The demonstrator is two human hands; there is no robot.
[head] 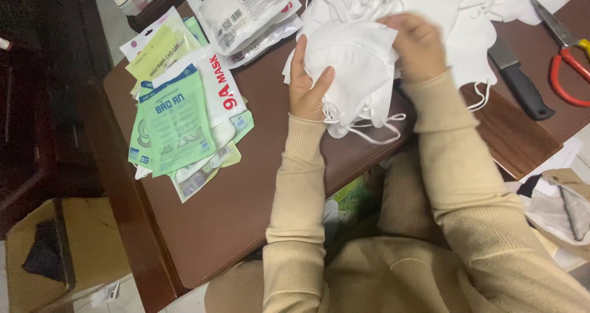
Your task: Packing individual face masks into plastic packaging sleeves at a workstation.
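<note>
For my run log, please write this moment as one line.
left hand: holds stack of white masks | right hand: on top of stack | green packets: left on table | knife, scissors: right

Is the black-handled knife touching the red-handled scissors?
Apart. The head view shows bare brown table between the black-handled knife and the red-handled scissors.

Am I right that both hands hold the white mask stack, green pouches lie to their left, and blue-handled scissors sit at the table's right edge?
Not quite: the scissors have red handles, not blue, as the head view shows. The rest stands: the left hand and right hand hold the white mask stack, and the green pouches lie to their left on the table.
</note>
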